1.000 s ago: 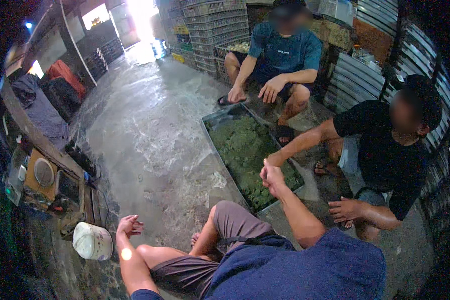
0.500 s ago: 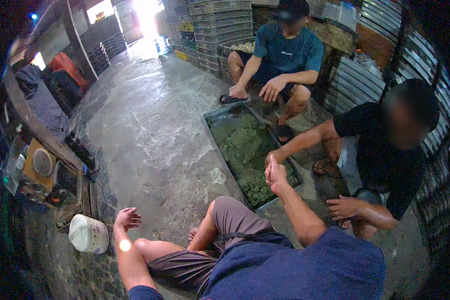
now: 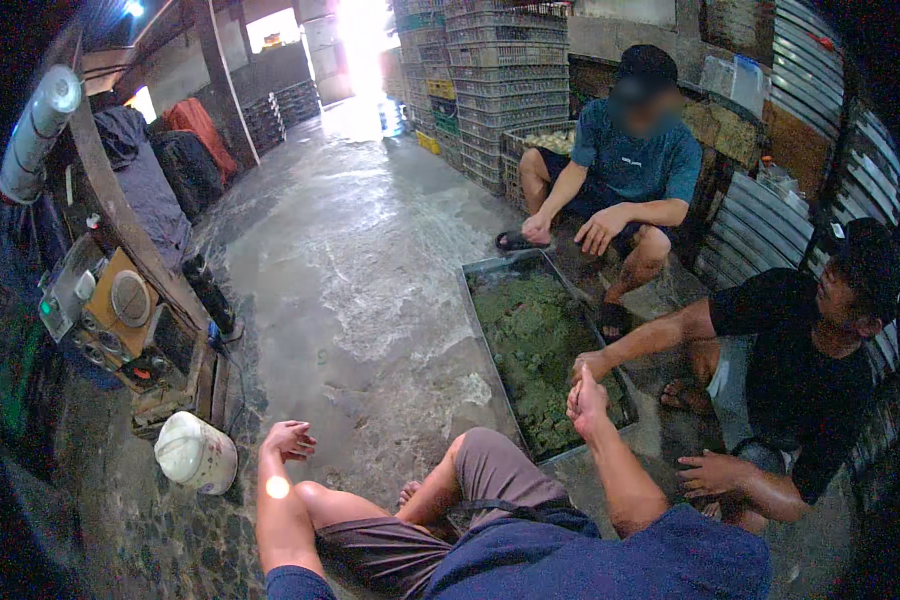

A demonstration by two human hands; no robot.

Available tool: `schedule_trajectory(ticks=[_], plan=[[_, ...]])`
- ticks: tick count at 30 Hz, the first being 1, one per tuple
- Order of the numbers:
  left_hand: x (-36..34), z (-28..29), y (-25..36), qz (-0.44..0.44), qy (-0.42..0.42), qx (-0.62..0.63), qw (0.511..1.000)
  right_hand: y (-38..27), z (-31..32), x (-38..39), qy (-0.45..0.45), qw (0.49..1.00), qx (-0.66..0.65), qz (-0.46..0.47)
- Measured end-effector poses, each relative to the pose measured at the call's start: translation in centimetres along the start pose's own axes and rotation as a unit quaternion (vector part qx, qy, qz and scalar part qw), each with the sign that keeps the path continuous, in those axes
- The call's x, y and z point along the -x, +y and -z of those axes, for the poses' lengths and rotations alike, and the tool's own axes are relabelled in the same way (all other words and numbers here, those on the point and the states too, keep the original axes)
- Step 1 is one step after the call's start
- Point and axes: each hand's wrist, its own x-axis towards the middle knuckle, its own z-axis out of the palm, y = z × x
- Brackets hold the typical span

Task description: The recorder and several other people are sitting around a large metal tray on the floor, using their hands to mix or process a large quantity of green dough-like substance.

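Note:
My right hand [image 3: 587, 400] is over the near right end of a shallow metal-rimmed tray [image 3: 490, 365] filled with lumpy grey-green wet material [image 3: 535, 335]. Its fingers are curled closed and the thumb points up; anything inside them is hidden. Right beside it is the hand [image 3: 592, 366] of a person in a black shirt, and the two overlap in view, so I cannot tell if they touch. My left hand [image 3: 290, 440] hangs loosely past my bent left knee, fingers apart and slightly bent, with nothing in it.
A person in a teal shirt [image 3: 635, 160] squats beyond the tray; the person in black [image 3: 795, 370] squats at the right. Left stand a white bucket [image 3: 198, 455] and a speaker box [image 3: 120, 305]. Stacked crates [image 3: 505, 90] rise behind. Concrete floor [image 3: 370, 300] stretches toward a bright doorway.
My view has shifted, so the scene sits farther right and lower in the picture. Both my hands keep nearly the same pose. The person in black has turned their head.

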Motion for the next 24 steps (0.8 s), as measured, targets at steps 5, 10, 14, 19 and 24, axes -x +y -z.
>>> schedule_trajectory(ticks=[5, 10, 14, 19, 24], plan=[[0.2, -0.3, 0.2, 0.003, 0.007, -0.009, 1.000, -0.8, -3.6, 1.4, -0.031, 0.994, 0.051, 0.091], [-0.7, 0.0, 0.0, 0.020, 0.013, -0.001, 1.000, 0.6, -0.8, -0.7, -0.018, 0.996, -0.063, -0.065], [-0.7, -0.2, -0.2, 0.028, 0.007, -0.005, 1.000, 1.7, -0.6, 0.1, -0.033, 0.997, 0.023, -0.062], [-1.0, -1.1, 0.7, 0.045, 0.000, 0.014, 0.999, 2.5, 0.1, -1.4, -0.046, 0.993, 0.107, 0.010], [-1.5, -1.7, 2.1, 0.061, -0.006, -0.027, 0.998, 2.7, 4.4, -4.8, -0.101, 0.995, 0.016, -0.009]])
